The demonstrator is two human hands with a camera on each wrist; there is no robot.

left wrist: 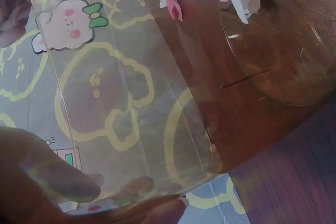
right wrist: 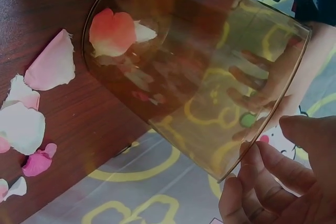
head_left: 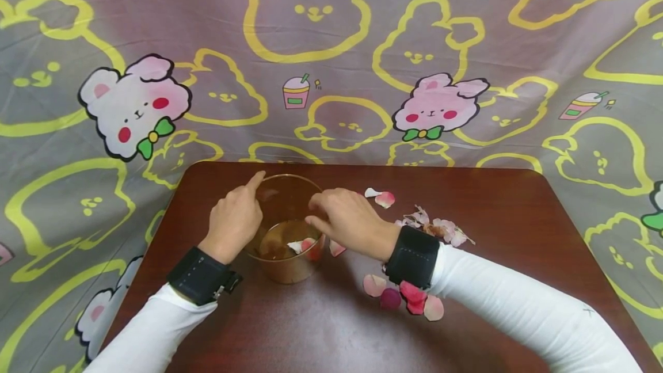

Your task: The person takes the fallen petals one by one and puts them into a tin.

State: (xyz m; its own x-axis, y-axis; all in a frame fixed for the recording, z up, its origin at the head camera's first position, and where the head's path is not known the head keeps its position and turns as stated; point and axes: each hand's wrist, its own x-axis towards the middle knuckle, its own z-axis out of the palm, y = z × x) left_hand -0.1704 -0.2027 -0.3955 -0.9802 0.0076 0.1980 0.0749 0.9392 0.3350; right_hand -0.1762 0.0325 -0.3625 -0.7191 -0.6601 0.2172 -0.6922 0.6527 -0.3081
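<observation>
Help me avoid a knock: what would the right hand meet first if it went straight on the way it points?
Likely the see-through amber container, at its rim. The right hand's fingers overlap that rim in the right wrist view, so they may be touching it; depth is unclear.

Soft glare pales the front of the table (head_left: 321, 332) in the fairly bright head view; both wrist views are dimmer, the left one hazy, its hand (left wrist: 31, 177) dark, perhaps out of focus.
</observation>
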